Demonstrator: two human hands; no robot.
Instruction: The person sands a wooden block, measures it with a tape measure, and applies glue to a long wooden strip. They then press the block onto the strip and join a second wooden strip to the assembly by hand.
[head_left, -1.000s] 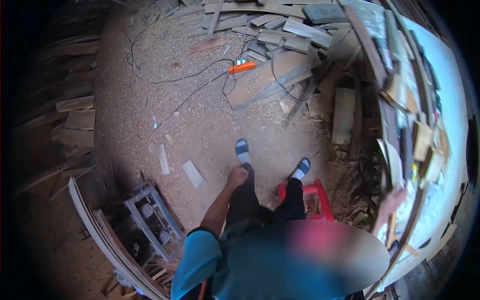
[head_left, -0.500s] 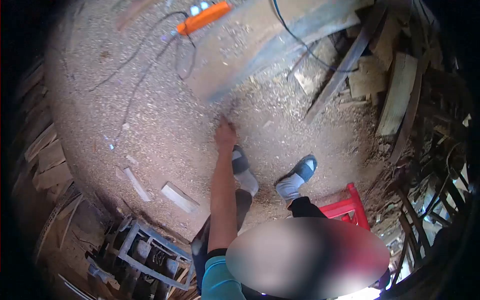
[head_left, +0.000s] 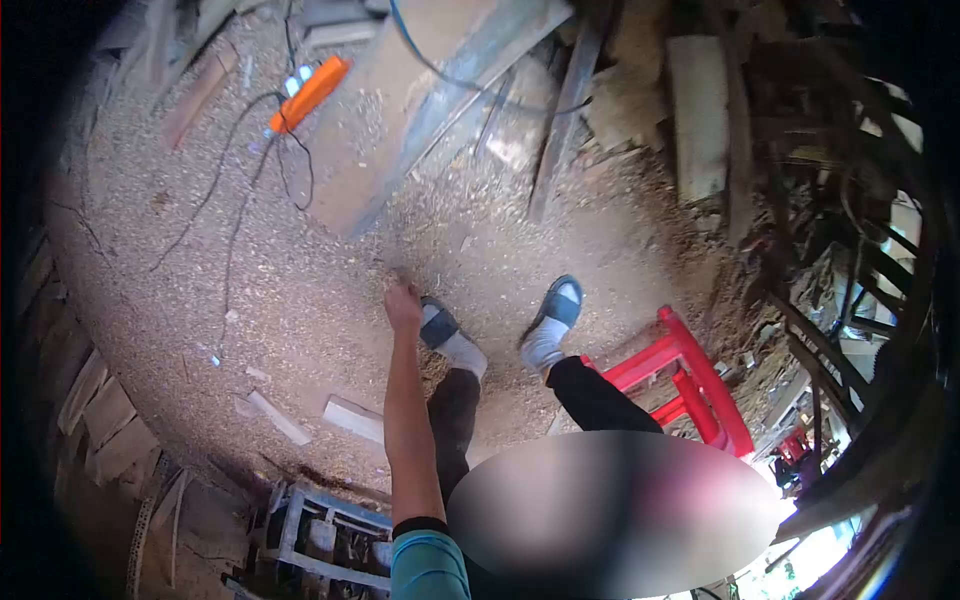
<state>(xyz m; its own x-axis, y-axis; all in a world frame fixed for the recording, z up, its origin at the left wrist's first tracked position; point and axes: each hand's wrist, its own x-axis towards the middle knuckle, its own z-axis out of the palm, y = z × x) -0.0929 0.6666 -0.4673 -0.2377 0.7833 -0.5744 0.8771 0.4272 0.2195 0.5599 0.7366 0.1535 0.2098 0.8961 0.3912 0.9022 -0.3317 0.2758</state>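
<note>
sawdust floor (head_left: 330, 300) spreads under the person, and the left hand (head_left: 403, 304) hangs low over it, just beside the left slipper (head_left: 438, 322). the hand is seen from behind and small, so the fingers (head_left: 398, 290) read as curled in, but i cannot tell whether they pinch anything or touch the floor. the right hand is out of view; a blurred patch covers the lower middle of the picture and hides the body there. the right slipper (head_left: 556, 302) stands a little apart from the left one, toes pointing up the frame. a red stool (head_left: 690, 375) sits just to the right of the legs, its lower end lost in the dark clutter at the edge. ahead of the hand lies a broad plank (head_left: 400, 110), with an orange power strip (head_left: 308, 93) near its left side and thin black cables (head_left: 232, 215) trailing across the sawdust. two small wood offcuts (head_left: 352, 418) lie to the left of the arm. between hand, plank and cables the floor is open sawdust; the right side is crowded with stacked boards (head_left: 697, 110).
</note>
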